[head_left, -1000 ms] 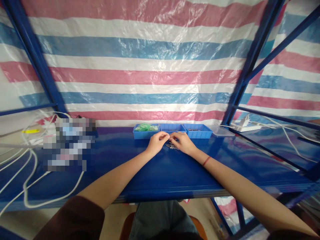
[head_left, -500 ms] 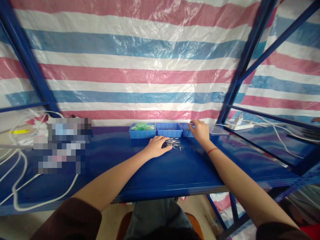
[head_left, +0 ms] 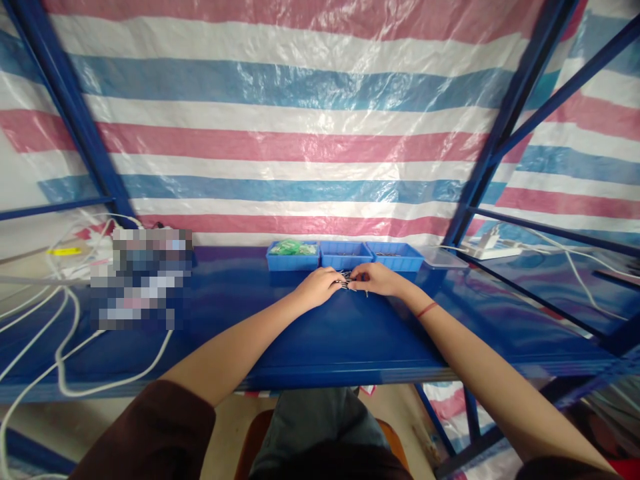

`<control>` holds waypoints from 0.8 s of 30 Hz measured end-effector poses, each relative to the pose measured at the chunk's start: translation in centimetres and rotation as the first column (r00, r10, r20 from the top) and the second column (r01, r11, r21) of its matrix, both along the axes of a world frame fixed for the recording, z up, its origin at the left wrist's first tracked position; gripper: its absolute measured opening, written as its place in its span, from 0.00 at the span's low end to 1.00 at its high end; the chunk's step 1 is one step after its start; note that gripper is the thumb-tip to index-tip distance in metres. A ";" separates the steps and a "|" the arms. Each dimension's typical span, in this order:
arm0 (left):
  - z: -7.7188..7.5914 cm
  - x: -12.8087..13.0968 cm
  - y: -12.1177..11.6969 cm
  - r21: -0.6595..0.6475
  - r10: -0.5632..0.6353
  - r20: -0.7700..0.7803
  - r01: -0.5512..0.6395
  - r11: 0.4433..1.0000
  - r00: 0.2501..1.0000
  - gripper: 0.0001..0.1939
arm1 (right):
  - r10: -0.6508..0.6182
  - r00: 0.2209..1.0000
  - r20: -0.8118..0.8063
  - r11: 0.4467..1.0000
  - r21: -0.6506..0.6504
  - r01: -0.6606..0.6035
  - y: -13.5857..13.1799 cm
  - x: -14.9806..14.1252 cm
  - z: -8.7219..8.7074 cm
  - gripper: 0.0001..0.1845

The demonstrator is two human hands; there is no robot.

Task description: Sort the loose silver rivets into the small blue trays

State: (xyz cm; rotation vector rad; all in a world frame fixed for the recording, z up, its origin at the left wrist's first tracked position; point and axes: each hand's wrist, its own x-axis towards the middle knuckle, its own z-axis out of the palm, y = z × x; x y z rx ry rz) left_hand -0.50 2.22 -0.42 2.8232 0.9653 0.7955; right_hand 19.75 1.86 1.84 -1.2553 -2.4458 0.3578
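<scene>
Both my hands meet over a small pile of thin metal pins (head_left: 346,281) on the blue shelf (head_left: 320,333). My left hand (head_left: 320,287) rests at the pile's left side with its fingers curled in on the pins. My right hand (head_left: 377,279) lies at the pile's right side, fingertips pinched together on the pins. Just behind the hands stand three blue trays in a row: the left tray (head_left: 293,257) holds green pieces, the middle tray (head_left: 344,254) and the right tray (head_left: 395,256) hold small dark parts.
A clear plastic lid or box (head_left: 443,258) lies right of the trays. White cables (head_left: 65,333) loop over the shelf's left part beside a blurred-out patch (head_left: 143,277). A white power strip (head_left: 493,250) sits at the right. Blue frame posts and a striped tarp stand behind.
My right hand has come back from the right tray to the pin pile. My left hand has stayed at the pile. The view has shifted slightly.
</scene>
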 end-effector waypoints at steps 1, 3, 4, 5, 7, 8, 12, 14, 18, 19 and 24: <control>0.0 0.0 0.0 0.000 0.005 0.003 -0.005 1.000 1.000 0.11 | 0.012 1.000 -0.021 1.000 -0.016 -0.013 0.1 0.0 -0.2 0.16; -0.1 -0.1 0.0 0.010 0.010 0.002 -0.010 1.000 1.000 0.12 | 0.027 0.998 -0.062 0.998 -0.057 -0.031 0.2 0.0 -0.3 0.15; -0.1 -0.1 0.0 0.018 0.011 0.000 -0.011 1.000 1.000 0.12 | 0.028 0.996 -0.082 0.996 -0.077 -0.034 0.3 0.0 -0.3 0.15; -0.2 -0.1 0.0 0.025 0.012 0.000 -0.012 1.000 1.000 0.12 | 0.025 0.994 -0.102 0.995 -0.096 -0.034 0.3 0.0 -0.4 0.15; -0.3 -0.1 0.1 0.036 0.012 -0.001 -0.012 0.999 1.000 0.13 | 0.019 0.992 -0.127 0.992 -0.119 -0.035 0.2 0.0 -0.4 0.14; -0.4 -0.1 0.1 0.037 0.013 0.001 -0.013 0.999 1.000 0.13 | 0.019 0.991 -0.133 0.993 -0.117 -0.035 0.2 -0.1 -0.4 0.13; -0.4 0.1 -0.1 0.012 0.054 0.020 -0.054 0.998 0.998 0.14 | 0.026 0.989 -0.144 0.999 -0.034 -0.031 0.1 -0.2 -0.4 0.10; -0.3 0.1 -0.3 -0.018 0.091 0.038 -0.090 0.996 0.995 0.14 | 0.025 0.987 -0.160 1.000 0.011 -0.023 0.1 -0.3 -0.3 0.09; 0.0 0.1 -0.5 -0.073 0.127 0.095 -0.120 0.990 0.987 0.15 | 0.012 0.971 -0.238 0.999 0.046 -0.001 0.0 -0.6 -0.1 0.08; 0.0 0.0 -0.4 -0.080 0.123 0.114 -0.114 0.990 0.986 0.14 | 0.006 0.964 -0.265 0.999 0.046 0.007 -0.1 -0.7 0.0 0.09; -0.2 0.0 -0.1 -0.063 0.084 0.157 -0.075 0.995 0.984 0.11 | -0.003 0.926 -0.376 0.997 0.072 0.032 -0.4 -1.4 0.1 0.11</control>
